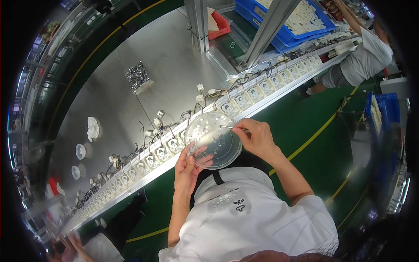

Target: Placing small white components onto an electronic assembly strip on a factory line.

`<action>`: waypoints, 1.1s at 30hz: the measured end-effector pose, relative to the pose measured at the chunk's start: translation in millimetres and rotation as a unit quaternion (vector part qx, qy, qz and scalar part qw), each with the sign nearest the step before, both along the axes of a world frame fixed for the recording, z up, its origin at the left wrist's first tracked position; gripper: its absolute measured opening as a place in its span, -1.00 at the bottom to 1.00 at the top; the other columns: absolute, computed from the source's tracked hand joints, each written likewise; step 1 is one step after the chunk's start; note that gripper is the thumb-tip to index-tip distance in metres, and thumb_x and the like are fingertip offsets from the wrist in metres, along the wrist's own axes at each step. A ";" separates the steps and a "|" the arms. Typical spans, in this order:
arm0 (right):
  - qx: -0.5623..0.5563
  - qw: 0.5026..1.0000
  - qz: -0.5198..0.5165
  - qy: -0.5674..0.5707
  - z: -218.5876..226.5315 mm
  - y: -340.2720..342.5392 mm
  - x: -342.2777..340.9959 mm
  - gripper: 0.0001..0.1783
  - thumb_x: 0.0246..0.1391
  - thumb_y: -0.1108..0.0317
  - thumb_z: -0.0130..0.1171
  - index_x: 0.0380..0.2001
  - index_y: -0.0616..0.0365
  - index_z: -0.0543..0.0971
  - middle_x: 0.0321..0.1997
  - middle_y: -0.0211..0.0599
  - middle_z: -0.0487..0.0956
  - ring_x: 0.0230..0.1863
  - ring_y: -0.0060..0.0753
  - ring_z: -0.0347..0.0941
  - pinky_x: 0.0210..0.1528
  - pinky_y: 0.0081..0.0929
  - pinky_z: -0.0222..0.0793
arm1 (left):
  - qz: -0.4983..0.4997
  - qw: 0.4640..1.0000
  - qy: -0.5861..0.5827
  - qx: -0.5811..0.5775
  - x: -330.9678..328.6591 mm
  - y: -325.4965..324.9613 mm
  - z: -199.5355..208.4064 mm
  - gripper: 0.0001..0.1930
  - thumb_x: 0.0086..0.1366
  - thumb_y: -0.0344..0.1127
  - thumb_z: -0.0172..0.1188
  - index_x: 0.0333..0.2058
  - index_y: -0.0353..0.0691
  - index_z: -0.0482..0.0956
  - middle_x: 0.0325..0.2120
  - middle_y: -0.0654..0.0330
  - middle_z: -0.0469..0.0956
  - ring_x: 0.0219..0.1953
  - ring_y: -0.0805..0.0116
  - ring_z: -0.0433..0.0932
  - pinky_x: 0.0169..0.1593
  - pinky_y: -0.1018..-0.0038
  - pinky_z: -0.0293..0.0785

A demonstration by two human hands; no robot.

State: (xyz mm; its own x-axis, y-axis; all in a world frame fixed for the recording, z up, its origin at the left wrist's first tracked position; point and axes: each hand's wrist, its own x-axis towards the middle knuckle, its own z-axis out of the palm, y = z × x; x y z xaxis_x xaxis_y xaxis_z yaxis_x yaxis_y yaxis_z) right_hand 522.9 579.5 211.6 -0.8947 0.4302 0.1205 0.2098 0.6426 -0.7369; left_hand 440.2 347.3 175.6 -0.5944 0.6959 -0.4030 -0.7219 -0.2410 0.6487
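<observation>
My left hand point(187, 169) holds a round clear plastic container point(223, 153) from its left and underneath, with some fingers showing through it. Small white pieces point(199, 132) are scattered over its far and left part, and tiny clear or shiny bits lie near the middle. In my right hand point(258, 139), thumb and fingers pinch a thin pair of tweezers point(227, 127), their tips over the container. I cannot make out whether the tips grip a piece. Just beyond the container runs a row of white square sockets point(173, 144) with wires attached.
The sockets sit along a metal rail point(157, 167) at the table's edge. On the metal table point(113, 105) are a heap of shiny metal parts point(138, 77), a crumpled white cloth point(92, 128) and small white cups point(80, 151). Blue bins point(283, 43) stand far right; co-workers are at both ends.
</observation>
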 end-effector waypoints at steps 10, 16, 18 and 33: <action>0.135 0.973 -0.183 0.033 -26.0 64.0 2.1 -0.83 0.09 0.34 0.19 -0.44 0.24 0.55 -0.55 -0.06 0.57 -0.54 -0.12 0.54 -0.48 -0.39 0.41 | 0.010 1.000 0.013 -0.010 -2.5 -2.5 -3.6 -0.50 0.39 -0.23 -0.03 0.23 -0.25 0.16 0.08 -0.16 0.36 -0.03 -0.08 0.53 0.03 0.11 0.52; 0.159 0.968 -0.191 0.027 -35.8 77.6 -1.7 -0.83 0.08 0.34 0.19 -0.47 0.21 0.52 -0.55 -0.08 0.56 -0.53 0.00 0.50 -0.49 -0.27 0.37 | 0.014 1.000 0.009 -0.015 -3.1 1.0 -1.1 -0.50 0.38 -0.23 -0.02 0.23 -0.26 0.16 0.08 -0.16 0.36 -0.02 -0.10 0.52 0.03 0.10 0.52; 0.162 0.968 -0.190 0.032 -36.4 78.6 -2.4 -0.83 0.08 0.33 0.18 -0.49 0.19 0.51 -0.55 -0.08 0.55 -0.51 0.05 0.49 -0.48 -0.20 0.37 | 0.014 1.000 0.006 -0.017 -3.3 2.1 -1.1 -0.49 0.38 -0.23 -0.02 0.23 -0.26 0.15 0.07 -0.17 0.36 -0.02 -0.10 0.52 0.03 0.10 0.52; 0.175 0.966 -0.191 0.012 -30.5 74.0 7.2 -0.86 0.06 0.36 0.21 -0.41 0.23 0.56 -0.47 -0.10 0.60 -0.51 -0.12 0.55 -0.45 -0.38 0.42 | 0.005 1.000 0.016 -0.014 -5.3 6.3 -3.7 -0.50 0.40 -0.24 -0.04 0.24 -0.25 0.14 0.08 -0.15 0.36 -0.02 -0.10 0.52 0.04 0.10 0.51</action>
State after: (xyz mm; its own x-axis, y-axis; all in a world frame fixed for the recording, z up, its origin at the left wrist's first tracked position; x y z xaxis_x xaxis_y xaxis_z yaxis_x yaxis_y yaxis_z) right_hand 530.1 653.5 181.2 -0.6746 0.6571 0.3363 0.4661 0.7325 -0.4962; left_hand 434.9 353.6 171.9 -0.6143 0.6780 -0.4037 -0.6987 -0.2296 0.6776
